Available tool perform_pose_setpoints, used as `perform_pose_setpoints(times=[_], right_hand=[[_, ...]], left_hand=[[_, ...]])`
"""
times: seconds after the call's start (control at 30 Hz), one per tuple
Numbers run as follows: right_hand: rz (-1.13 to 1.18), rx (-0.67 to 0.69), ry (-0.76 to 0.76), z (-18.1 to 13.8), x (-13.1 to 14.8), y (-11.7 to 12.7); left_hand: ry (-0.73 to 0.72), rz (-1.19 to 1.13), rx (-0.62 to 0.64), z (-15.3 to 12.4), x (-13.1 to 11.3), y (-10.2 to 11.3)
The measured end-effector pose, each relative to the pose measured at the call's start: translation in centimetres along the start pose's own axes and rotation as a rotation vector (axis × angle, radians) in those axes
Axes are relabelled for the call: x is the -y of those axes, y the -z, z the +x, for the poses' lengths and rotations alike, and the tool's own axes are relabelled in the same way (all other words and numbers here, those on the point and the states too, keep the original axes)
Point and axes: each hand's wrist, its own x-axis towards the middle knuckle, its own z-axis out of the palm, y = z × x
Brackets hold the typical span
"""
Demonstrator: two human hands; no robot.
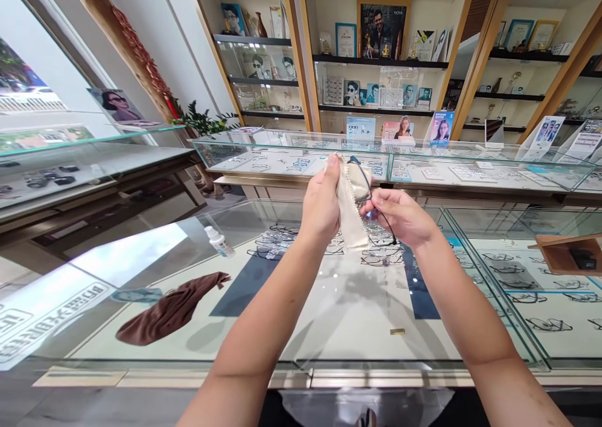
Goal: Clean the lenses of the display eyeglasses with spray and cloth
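Note:
Both hands are raised over a glass display case (348, 326). In my left hand (323, 202) a cream cleaning cloth (352, 217) with a zigzag edge is pinched, its lower end hanging down. The cloth wraps over a lens of a pair of dark-framed eyeglasses (388, 229). My right hand (399, 212) closes its fingertips on the eyeglasses' frame, with a thin temple arm curving down below. Most of the lenses are hidden by the cloth and fingers.
On the glass top at left lie a brown cloth pouch (174, 311) and a small white bottle (219, 241). Several eyeglasses (382, 258) sit inside the case. A wooden box (571, 254) stands at right. More glass cases (291, 140) and shelves line the back.

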Motion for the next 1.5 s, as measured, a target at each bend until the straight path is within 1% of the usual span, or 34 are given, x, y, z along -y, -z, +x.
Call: perform_pose_setpoints(times=[0.1, 0.23, 0.4, 0.47, 0.53, 0.6, 0.67, 0.7, 0.77, 0.8, 0.87, 0.93, 1.0, 1.07, 1.1, 1.13, 1.2, 1.27, 1.3, 1.43, 1.5], right_hand=[[0.059, -0.015, 0.002, 0.1, 0.0, 0.7], [0.04, -0.036, 0.054, -0.1, 0.3, 1.4], [-0.092, -0.104, 0.08, -0.4, 1.0, 1.4], [-0.23, -0.155, 0.14, -0.6, 1.2, 0.9], [-0.426, -0.234, 0.252, -0.7, 1.2, 0.2], [-0.666, -0.319, 0.37, -1.0, 1.0, -0.8], [-0.954, -0.346, 0.434, -1.2, 0.7, -2.0], [-1.105, -0.327, 0.434, -1.3, 0.5, -2.6], [-1.361, -0.256, 0.389, -1.4, 0.1, -3.7], [-1.447, -0.227, 0.359, -1.5, 0.0, -4.1], [-1.542, -0.188, 0.308, -1.6, -0.1, -4.7], [-1.57, -0.15, 0.271, -1.9, 0.1, -5.0], [-1.549, -0.1, 0.245, -2.3, 0.5, -5.0], [-1.466, -0.053, 0.227, -2.6, 1.0, -4.6], [-1.398, -0.055, 0.227, -2.8, 1.2, -4.4], [-1.321, -0.085, 0.238, -2.8, 1.4, -4.3], [-1.171, -0.208, 0.294, -2.6, 1.3, -4.0], [-1.061, -0.344, 0.383, -2.3, 0.8, -4.0], [-1.026, -0.392, 0.426, -2.0, 0.4, -4.0], [-0.971, -0.489, 0.537, -1.4, -1.0, -4.6], [-0.96, -0.527, 0.578, -1.2, -1.3, -4.8]], left_hand=[[0.001, -0.03, -0.017, 1.1, 0.5, 1.1], [0.033, -0.119, 0.019, 2.0, 0.9, 2.3], [0.062, -0.212, 0.06, 1.5, 0.0, 1.6], [0.072, -0.23, 0.064, 1.1, -0.4, 1.2], [0.067, -0.231, 0.063, 0.7, -0.5, 1.0], [0.05, -0.217, 0.061, 0.5, -0.4, 0.9], [0.033, -0.202, 0.068, 0.3, -0.3, 0.8], [0.025, -0.204, 0.073, 0.2, -0.3, 0.7], [0.014, -0.227, 0.074, 0.0, -0.4, 0.6], [0.011, -0.242, 0.068, 0.0, -0.6, 0.6], [0.009, -0.263, 0.054, 0.0, -0.9, 0.7], [-0.002, -0.26, 0.043, 0.1, -1.3, 1.1], [-0.029, -0.236, 0.028, 0.4, -1.6, 1.7], [-0.062, -0.208, -0.006, 0.8, -1.7, 2.3], [-0.079, -0.197, -0.025, 1.0, -1.8, 2.6], [-0.095, -0.189, -0.04, 1.0, -1.8, 2.7], [-0.118, -0.179, -0.051, 1.0, -1.6, 2.4], [-0.119, -0.178, -0.037, 0.5, -1.2, 1.5], [-0.11, -0.182, -0.026, 0.1, -1.0, 0.9], [-0.053, -0.225, 0.018, -1.9, -0.1, -1.8], [-0.016, -0.248, 0.047, -2.8, 0.4, -2.8]])
